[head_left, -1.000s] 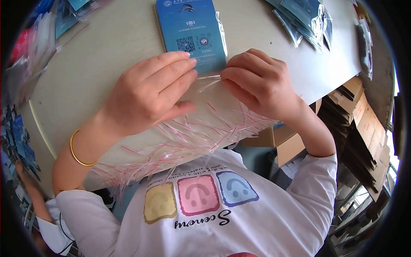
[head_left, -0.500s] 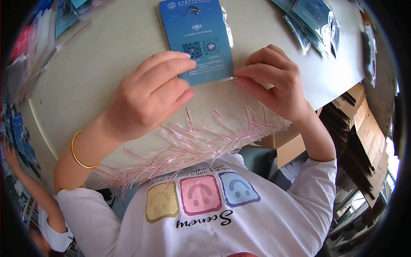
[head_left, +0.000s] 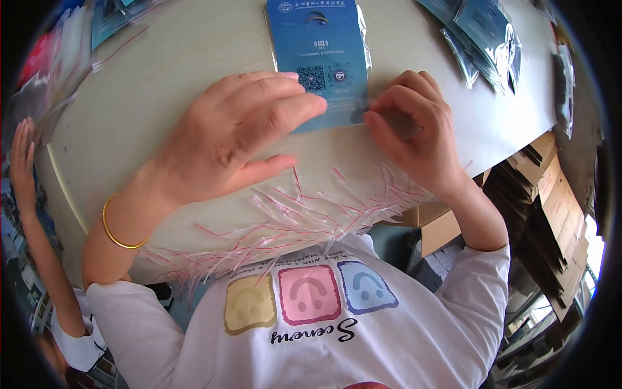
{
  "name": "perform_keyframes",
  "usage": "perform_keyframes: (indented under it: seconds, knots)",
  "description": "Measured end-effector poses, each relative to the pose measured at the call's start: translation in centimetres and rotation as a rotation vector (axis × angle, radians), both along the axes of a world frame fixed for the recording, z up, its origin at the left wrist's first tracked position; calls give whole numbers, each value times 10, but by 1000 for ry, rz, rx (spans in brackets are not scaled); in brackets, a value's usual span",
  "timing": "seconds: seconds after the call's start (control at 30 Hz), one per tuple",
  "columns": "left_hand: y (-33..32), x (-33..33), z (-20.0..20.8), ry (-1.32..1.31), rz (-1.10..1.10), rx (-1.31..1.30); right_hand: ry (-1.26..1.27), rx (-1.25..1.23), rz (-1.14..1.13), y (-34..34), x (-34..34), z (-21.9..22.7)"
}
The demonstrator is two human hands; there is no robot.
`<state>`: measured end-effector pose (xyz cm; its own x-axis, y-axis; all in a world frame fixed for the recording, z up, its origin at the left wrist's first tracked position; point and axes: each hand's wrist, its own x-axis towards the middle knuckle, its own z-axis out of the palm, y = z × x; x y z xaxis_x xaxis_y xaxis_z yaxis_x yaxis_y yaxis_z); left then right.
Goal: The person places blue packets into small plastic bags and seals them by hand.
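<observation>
A blue printed card in a clear plastic sleeve [head_left: 317,61] lies on the table in front of me, with two square codes near its lower end. My left hand [head_left: 243,123] rests over the sleeve's lower left part, fingers stretched out and thumb apart. At the lower right corner, the thumb and forefinger of my right hand [head_left: 411,123] pinch together on the sleeve's edge. The exact spot of the pinch is partly hidden by the fingertips. A gold bangle [head_left: 116,227] circles my left wrist.
Torn clear strips with red lines [head_left: 291,220] litter the table's near edge. More blue sleeved cards [head_left: 486,39] lie at the far right. Clear plastic bags [head_left: 61,71] are piled far left. Flattened cardboard [head_left: 551,201] stands on the right; another person's hand [head_left: 24,162] is at left.
The sleeved card has shifted slightly right in view. My left hand's fingers have spread and flattened over it. The other person's hand on the left has moved up toward the plastic bags.
</observation>
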<state>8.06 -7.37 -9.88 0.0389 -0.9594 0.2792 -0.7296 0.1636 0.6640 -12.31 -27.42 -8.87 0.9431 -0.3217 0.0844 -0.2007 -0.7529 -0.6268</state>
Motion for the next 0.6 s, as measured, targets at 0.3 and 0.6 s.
perform_keyframes:
  seconds: [0.3,0.6]
  knots:
    - [6,6,-4,-215,-162,81,33,-2,-16,0,0,1]
    - [7,5,-6,-236,-151,103,87,-23,12,-1,0,5]
